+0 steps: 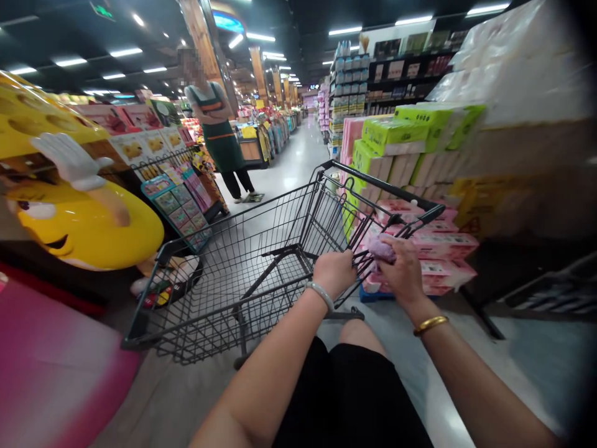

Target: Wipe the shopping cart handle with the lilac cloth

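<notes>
A black wire shopping cart (242, 274) stands in a supermarket aisle in front of me, its basket bare. My left hand (333, 272) is closed around the cart's handle bar; a pale bangle sits on that wrist. My right hand (402, 272) grips the handle further right and also holds a small purple crumpled thing (382, 250) against it. A gold bangle is on my right wrist. My knees in black shorts show below.
A big yellow candy-character display (79, 211) stands at left, with a snack rack (180, 199) behind it. Stacked tissue packs (410, 162) line the right. A person in a green apron (219, 134) stands ahead left. The aisle floor (291, 165) runs on beyond the cart.
</notes>
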Demonstrator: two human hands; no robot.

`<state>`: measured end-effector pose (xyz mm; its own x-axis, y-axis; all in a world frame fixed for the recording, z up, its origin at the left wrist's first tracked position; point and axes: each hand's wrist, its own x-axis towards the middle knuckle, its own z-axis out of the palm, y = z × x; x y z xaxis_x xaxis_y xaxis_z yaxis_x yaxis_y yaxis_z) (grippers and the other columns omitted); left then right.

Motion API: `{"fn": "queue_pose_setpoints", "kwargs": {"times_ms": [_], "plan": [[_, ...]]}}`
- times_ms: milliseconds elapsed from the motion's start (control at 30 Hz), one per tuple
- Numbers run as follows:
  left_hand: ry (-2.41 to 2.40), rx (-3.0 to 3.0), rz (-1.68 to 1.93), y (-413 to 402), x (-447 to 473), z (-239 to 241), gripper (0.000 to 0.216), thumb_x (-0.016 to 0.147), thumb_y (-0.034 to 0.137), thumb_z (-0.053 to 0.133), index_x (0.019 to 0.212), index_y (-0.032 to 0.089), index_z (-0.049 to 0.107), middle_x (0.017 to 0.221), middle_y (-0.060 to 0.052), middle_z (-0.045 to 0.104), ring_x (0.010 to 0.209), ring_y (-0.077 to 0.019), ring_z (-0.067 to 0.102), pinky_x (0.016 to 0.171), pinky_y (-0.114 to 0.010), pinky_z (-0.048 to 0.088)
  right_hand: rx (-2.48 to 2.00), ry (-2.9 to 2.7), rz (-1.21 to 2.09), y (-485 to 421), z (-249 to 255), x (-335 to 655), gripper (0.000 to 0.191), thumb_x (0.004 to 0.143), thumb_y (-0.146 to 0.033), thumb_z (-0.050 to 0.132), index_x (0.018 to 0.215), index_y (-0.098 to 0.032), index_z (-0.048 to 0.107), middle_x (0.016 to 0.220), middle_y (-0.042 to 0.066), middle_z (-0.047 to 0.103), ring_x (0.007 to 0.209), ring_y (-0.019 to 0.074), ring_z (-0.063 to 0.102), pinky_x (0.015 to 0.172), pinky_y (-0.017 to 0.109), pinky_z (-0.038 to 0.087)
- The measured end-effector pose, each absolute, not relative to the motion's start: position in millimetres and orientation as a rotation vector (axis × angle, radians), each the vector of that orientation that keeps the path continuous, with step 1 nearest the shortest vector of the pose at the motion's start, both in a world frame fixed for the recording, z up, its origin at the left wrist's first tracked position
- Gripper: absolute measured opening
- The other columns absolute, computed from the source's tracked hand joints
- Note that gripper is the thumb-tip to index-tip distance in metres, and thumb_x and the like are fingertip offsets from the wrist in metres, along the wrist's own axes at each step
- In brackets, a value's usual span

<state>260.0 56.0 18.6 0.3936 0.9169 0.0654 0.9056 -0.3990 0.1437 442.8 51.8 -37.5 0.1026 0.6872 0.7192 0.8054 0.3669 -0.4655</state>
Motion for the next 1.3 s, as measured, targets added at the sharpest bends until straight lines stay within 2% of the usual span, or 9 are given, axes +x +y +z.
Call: {"fn": "queue_pose_setpoints", "kwargs": {"times_ms": [233, 400, 500, 633, 767, 900, 1033, 1200, 1300], "plan": [[1.568, 2.613, 0.133, 67.4, 265.7, 25.5, 0.033, 0.088, 0.028, 0.058, 0.12, 0.022, 0.059, 0.099, -0.007, 0.075, 0.094, -0.0235, 0.071, 0.081, -0.031, 0.051, -1.237, -1.573, -0.076, 36.5, -67.5, 411.0, 0.032, 0.084, -0.021, 0.064, 0.116, -0.026, 0.062, 0.122, 0.01, 0.059, 0.115, 0.0269, 0.056, 0.102, 0.046, 0.048], [1.499, 2.655, 0.083, 76.3, 267.3, 28.9, 0.025, 0.092, 0.036, 0.056, 0.114, 0.025, 0.061, 0.1, -0.006, 0.075, 0.097, -0.0238, 0.071, 0.08, -0.031, 0.051, -1.361, -1.328, -0.2, 46.9, -77.9, 421.5, 0.029, 0.083, -0.021, 0.062, 0.113, -0.024, 0.06, 0.112, 0.009, 0.062, 0.115, 0.0287, 0.053, 0.104, 0.049, 0.045], [1.52, 2.649, 0.072, 78.3, 270.0, 25.8, 0.023, 0.093, 0.031, 0.052, 0.113, 0.025, 0.061, 0.099, -0.005, 0.074, 0.096, -0.0236, 0.07, 0.08, -0.03, 0.05, -1.369, -1.328, -0.147, 48.9, -93.7, 414.4, 0.029, 0.083, -0.023, 0.062, 0.111, -0.025, 0.058, 0.111, 0.009, 0.062, 0.115, 0.0284, 0.053, 0.103, 0.048, 0.045], [1.55, 2.622, 0.042, 78.2, 273.4, 19.8, 0.024, 0.095, 0.023, 0.045, 0.115, 0.023, 0.059, 0.098, -0.005, 0.072, 0.097, -0.023, 0.069, 0.082, -0.031, 0.049, -1.348, -1.376, -0.017, 41.6, -108.8, 402.0, 0.03, 0.08, -0.022, 0.062, 0.109, -0.024, 0.057, 0.11, 0.009, 0.06, 0.109, 0.0273, 0.056, 0.095, 0.045, 0.05], [1.546, 2.678, 0.076, 78.3, 275.1, 16.1, 0.023, 0.097, 0.024, 0.045, 0.116, 0.022, 0.057, 0.096, -0.006, 0.07, 0.096, -0.0232, 0.068, 0.085, -0.033, 0.048, -1.343, -1.335, -0.07, 45.6, -108.8, 408.1, 0.032, 0.081, -0.02, 0.061, 0.112, -0.026, 0.058, 0.114, 0.008, 0.06, 0.119, 0.0282, 0.052, 0.104, 0.049, 0.044], [1.552, 2.683, 0.057, 80.0, 276.1, 16.2, 0.023, 0.096, 0.02, 0.045, 0.116, 0.021, 0.057, 0.094, -0.005, 0.07, 0.094, -0.0228, 0.068, 0.085, -0.034, 0.048, -1.302, -1.364, 0.001, 47.4, -130.0, 402.5, 0.032, 0.077, -0.018, 0.062, 0.109, -0.025, 0.058, 0.112, 0.008, 0.058, 0.112, 0.0263, 0.054, 0.1, 0.045, 0.047], [1.564, 2.672, 0.037, 81.2, 276.0, 16.3, 0.022, 0.096, 0.02, 0.044, 0.114, 0.02, 0.057, 0.09, -0.005, 0.069, 0.09, -0.0222, 0.068, 0.081, -0.033, 0.047, -1.317, -1.422, 0.118, 39.9, -144.0, 392.2, 0.034, 0.075, -0.016, 0.061, 0.108, -0.025, 0.058, 0.108, 0.007, 0.058, 0.104, 0.0255, 0.058, 0.094, 0.044, 0.05], [1.497, 2.719, 0.13, 81.6, 275.0, 15.8, 0.02, 0.095, 0.017, 0.047, 0.111, 0.02, 0.058, 0.086, -0.006, 0.07, 0.082, -0.0211, 0.068, 0.071, -0.03, 0.046, -1.257, -1.317, -0.025, 44.8, -131.9, 390.6, 0.04, 0.075, -0.016, 0.063, 0.113, -0.027, 0.059, 0.115, 0.006, 0.058, 0.115, 0.0278, 0.053, 0.102, 0.05, 0.045], [1.454, 2.697, 0.145, 80.5, 271.9, 19.4, 0.027, 0.094, 0.018, 0.048, 0.12, 0.018, 0.056, 0.093, -0.007, 0.073, 0.084, -0.0214, 0.069, 0.069, -0.029, 0.047, -1.262, -1.381, 0.041, 45.8, -140.2, 383.4, 0.041, 0.07, -0.013, 0.062, 0.109, -0.025, 0.06, 0.11, 0.007, 0.057, 0.109, 0.0272, 0.055, 0.096, 0.047, 0.049]]}}
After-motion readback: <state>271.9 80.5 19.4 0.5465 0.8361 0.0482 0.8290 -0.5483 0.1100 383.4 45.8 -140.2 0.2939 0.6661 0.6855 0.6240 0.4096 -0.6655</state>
